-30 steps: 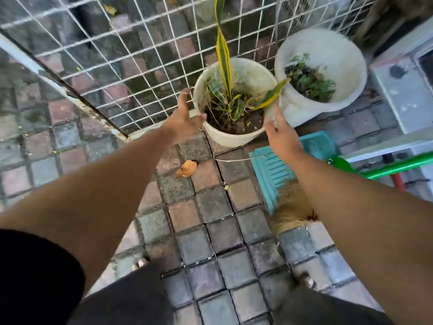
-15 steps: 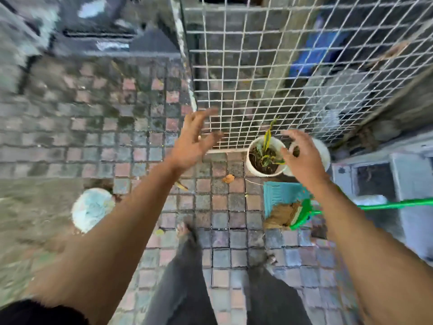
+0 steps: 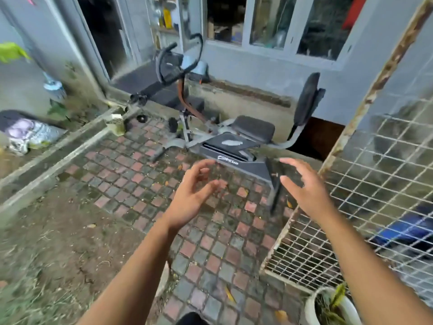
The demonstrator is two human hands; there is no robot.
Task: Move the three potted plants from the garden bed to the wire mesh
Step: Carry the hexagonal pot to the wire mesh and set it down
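Note:
A white pot with a yellow-green striped plant (image 3: 330, 306) stands on the paving at the foot of the wire mesh panel (image 3: 365, 207), at the bottom right, partly behind my right forearm. My left hand (image 3: 194, 195) and my right hand (image 3: 304, 186) are both raised in front of me, fingers spread, holding nothing. Another white object (image 3: 162, 279), perhaps a pot rim, peeks out behind my left forearm at the edge of the soil. The garden bed (image 3: 42, 249) of bare soil and grass lies to the left.
A grey exercise bike (image 3: 225, 137) stands ahead on the brick paving (image 3: 206, 245), close to the mesh's rusty frame. A concrete kerb (image 3: 54, 160) borders the soil. A sack (image 3: 30, 133) lies at far left. Behind are a doorway and a window.
I let go of the striped-plant pot by the mesh and stood up. My view swung up and left, away from the pots, toward the bike and garden bed. Both hands stay empty.

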